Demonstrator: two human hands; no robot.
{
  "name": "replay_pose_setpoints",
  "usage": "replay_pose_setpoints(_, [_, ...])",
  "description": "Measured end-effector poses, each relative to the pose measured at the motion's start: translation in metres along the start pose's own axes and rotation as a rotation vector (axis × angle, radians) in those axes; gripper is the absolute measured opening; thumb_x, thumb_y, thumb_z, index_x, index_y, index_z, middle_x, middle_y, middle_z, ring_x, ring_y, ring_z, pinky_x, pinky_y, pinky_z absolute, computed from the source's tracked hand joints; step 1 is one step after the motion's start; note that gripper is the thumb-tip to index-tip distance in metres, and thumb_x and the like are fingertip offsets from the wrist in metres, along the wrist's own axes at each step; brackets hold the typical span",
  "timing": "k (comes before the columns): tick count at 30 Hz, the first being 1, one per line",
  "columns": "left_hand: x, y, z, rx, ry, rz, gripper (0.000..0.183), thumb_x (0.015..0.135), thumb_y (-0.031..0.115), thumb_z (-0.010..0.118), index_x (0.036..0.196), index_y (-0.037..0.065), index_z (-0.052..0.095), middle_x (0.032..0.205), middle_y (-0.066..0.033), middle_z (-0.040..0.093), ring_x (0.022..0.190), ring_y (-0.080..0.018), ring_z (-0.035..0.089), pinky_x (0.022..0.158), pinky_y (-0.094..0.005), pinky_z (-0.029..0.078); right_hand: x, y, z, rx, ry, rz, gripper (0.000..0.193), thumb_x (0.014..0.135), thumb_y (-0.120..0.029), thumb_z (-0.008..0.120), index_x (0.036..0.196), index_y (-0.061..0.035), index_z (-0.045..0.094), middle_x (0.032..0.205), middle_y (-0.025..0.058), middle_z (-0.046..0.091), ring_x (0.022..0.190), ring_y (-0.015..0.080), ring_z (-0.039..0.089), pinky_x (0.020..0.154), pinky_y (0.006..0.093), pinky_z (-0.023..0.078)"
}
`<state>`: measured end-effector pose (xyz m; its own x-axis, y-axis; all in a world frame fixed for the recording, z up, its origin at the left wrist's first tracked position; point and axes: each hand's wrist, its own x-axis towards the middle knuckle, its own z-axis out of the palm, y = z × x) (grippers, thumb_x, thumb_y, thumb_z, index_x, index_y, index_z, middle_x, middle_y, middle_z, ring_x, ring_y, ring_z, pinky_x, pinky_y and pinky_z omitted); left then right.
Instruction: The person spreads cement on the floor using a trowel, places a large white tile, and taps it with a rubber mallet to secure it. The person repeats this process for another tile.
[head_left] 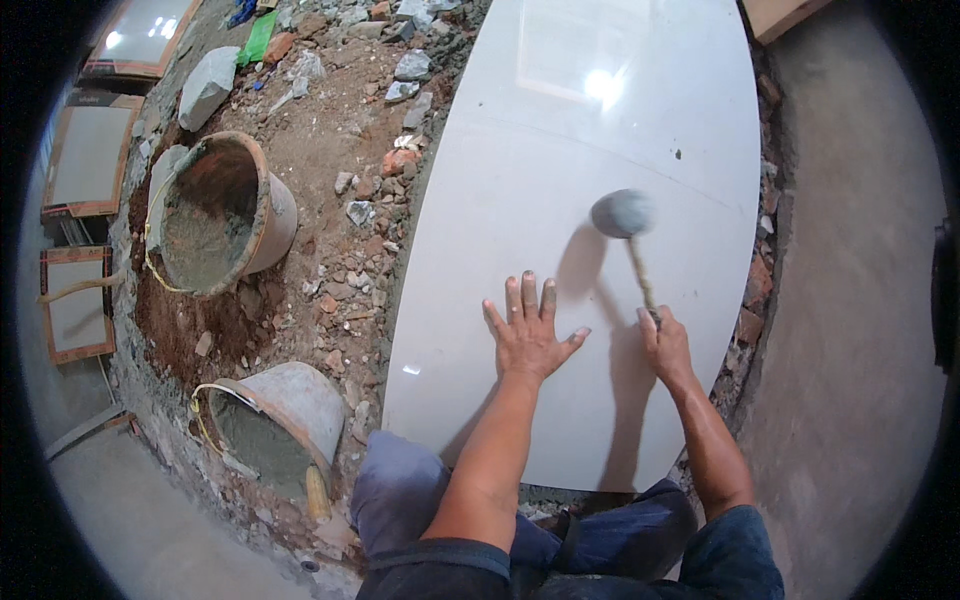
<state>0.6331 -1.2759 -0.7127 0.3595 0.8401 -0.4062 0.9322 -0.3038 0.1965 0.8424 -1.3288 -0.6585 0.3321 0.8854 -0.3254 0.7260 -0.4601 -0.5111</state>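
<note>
Large glossy white tiles [480, 200] lie on the ground in front of me, with a thin joint line running across them. My left hand [528, 335] rests on the near tile, its fingers spread and holding nothing. In my right hand [664, 345] is the handle of a mallet, gripped near its lower end. The dark grey head of the mallet [622, 213] is smeared by motion and appears raised over the tile, casting a shadow to its left. A small dark speck [678, 154] sits on the far tile.
Left of the tiles, rubble and soil [330, 200] border them. Two mortar-stained buckets stand there, a far bucket [272, 220] and a tilted near bucket [300, 395] with a wooden handle [317, 492] beside it. Framed tile boxes [75, 300] lean at far left. A concrete floor [850, 250] lies right.
</note>
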Motion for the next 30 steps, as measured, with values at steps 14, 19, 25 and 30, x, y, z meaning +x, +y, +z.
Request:
replay_pose_setpoints(14, [0.001,0.002,-0.002,-0.020,-0.088,-0.045,0.099,0.079,0.078,0.037,0.152,0.017,0.010,0.158,-0.0121,0.001,0.145,-0.0332,-0.008,0.108,-0.0658,-0.008,-0.027,0.016,-0.003,0.075,0.080,0.004,0.028,0.093,-0.029,0.056,0.086,-0.0024,0.054,0.062,0.0147,0.060,0.060,0.0346,0.062,0.057,0.0421,0.048])
replay_pose_setpoints(19, [0.001,0.004,0.009,0.023,0.094,-0.020,0.100,0.078,0.077,0.040,0.152,0.014,0.014,0.158,-0.0131,0.003,0.145,-0.0323,-0.007,0.108,-0.0649,-0.008,-0.064,0.053,0.000,-0.081,-0.027,0.068,0.034,0.091,-0.036,0.059,0.085,-0.0032,0.054,0.065,0.0186,0.060,0.062,0.0382,0.061,0.057,0.0447,0.048])
replay_pose_setpoints(25, [-0.002,0.012,0.004,0.070,0.120,-0.055,0.101,0.076,0.072,0.051,0.150,0.011,0.021,0.157,-0.0156,0.010,0.145,-0.0325,-0.001,0.110,-0.0624,-0.004,-0.116,0.099,0.009,0.051,0.070,0.218,0.038,0.090,-0.040,0.059,0.084,-0.0024,0.052,0.066,0.0215,0.059,0.065,0.0418,0.062,0.058,0.0489,0.047])
replay_pose_setpoints(30, [-0.003,0.016,0.008,0.147,0.129,-0.080,0.099,0.078,0.073,0.048,0.150,0.011,0.020,0.157,-0.0147,0.009,0.145,-0.0322,-0.001,0.111,-0.0615,-0.002,-0.142,0.112,0.019,0.001,0.098,0.275,0.041,0.091,-0.042,0.056,0.085,-0.0022,0.052,0.068,0.0224,0.061,0.065,0.0426,0.062,0.059,0.0495,0.049])
